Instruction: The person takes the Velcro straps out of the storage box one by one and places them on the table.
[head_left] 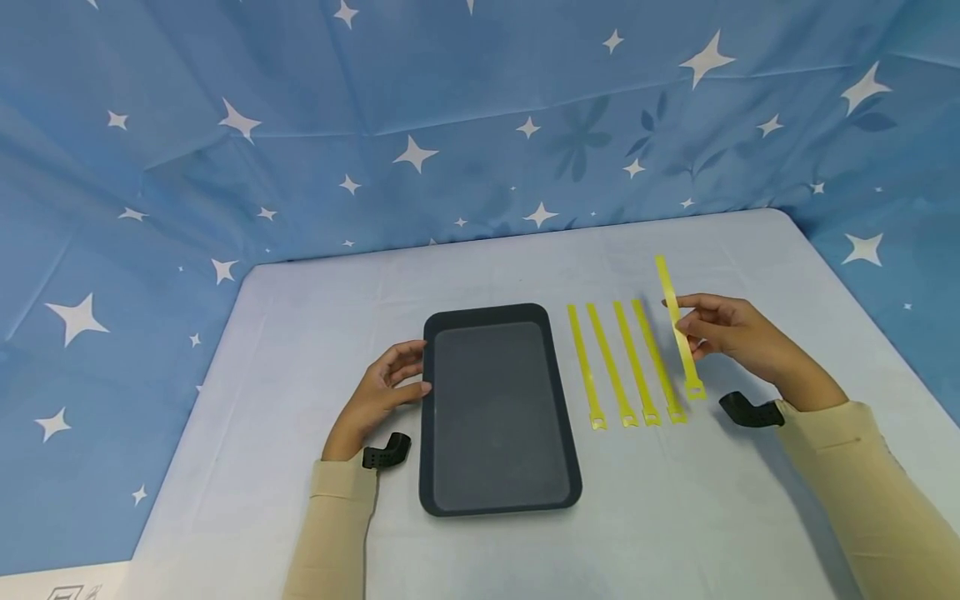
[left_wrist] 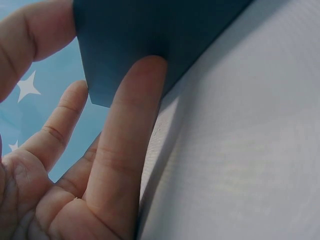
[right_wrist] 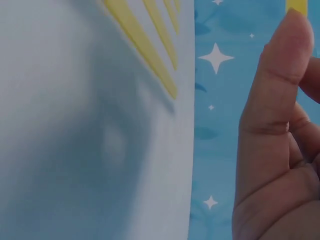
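A dark grey rectangular tray (head_left: 501, 417) lies on the table, with my left hand (head_left: 381, 398) at its left side. In the left wrist view the thumb (left_wrist: 131, 115) touches the tray's outer wall (left_wrist: 125, 45), and other fingertips meet its edge. My right hand (head_left: 731, 333) pinches a yellow cable tie strap (head_left: 684, 354) between thumb and fingers, raised above the table. Only a bit of that strap (right_wrist: 297, 5) shows past the thumb in the right wrist view. Several matching yellow straps (head_left: 628, 362) lie side by side between the tray and my right hand, slotted ends toward me.
A white cloth covers the table (head_left: 322, 333). Behind it hangs a blue curtain (head_left: 465, 100) with white stars. Black wrist devices (head_left: 750, 410) sit on both wrists, below the hands.
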